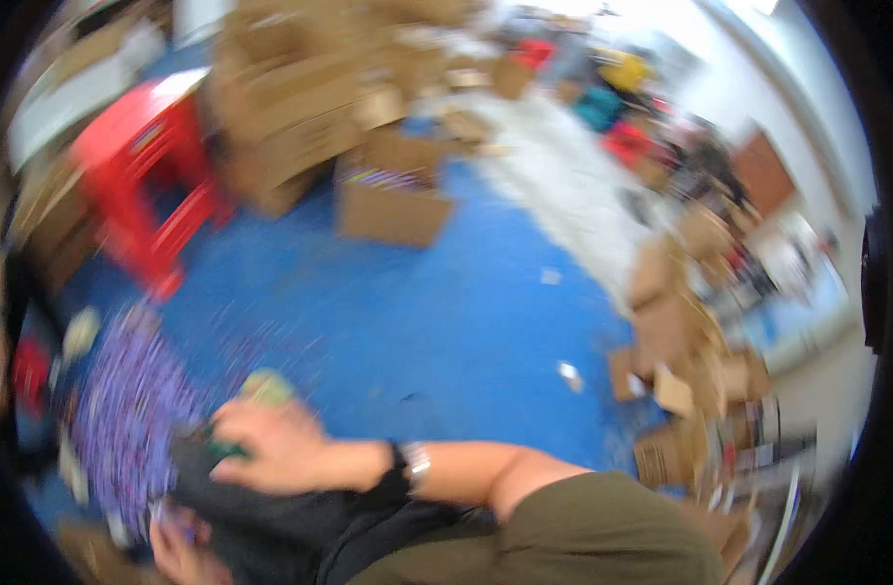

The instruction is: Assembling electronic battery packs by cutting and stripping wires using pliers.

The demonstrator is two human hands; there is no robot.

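Observation:
Motion blurs the whole view. My right hand (280, 448), with a dark band and a bracelet at the wrist, reaches across over my dark trousers (271, 526). Its thumb and fingers are bent, with a dark green patch (224, 447) between them; whether they grip it I cannot tell. Just beyond its knuckles shows a yellow-green thing (266, 386). Low at the left, my left hand (181, 551) has its fingers curled around something small and purplish that I cannot make out. Beside both hands a heap of thin purple pieces (129, 409) lies on the floor.
A red plastic stool (149, 146) stands at the far left on the blue floor (407, 322). An open cardboard box (393, 210) with purple pieces sits ahead, before stacked cartons (290, 107). Cardboard pieces (661, 322) and mixed goods (632, 117) line the right side.

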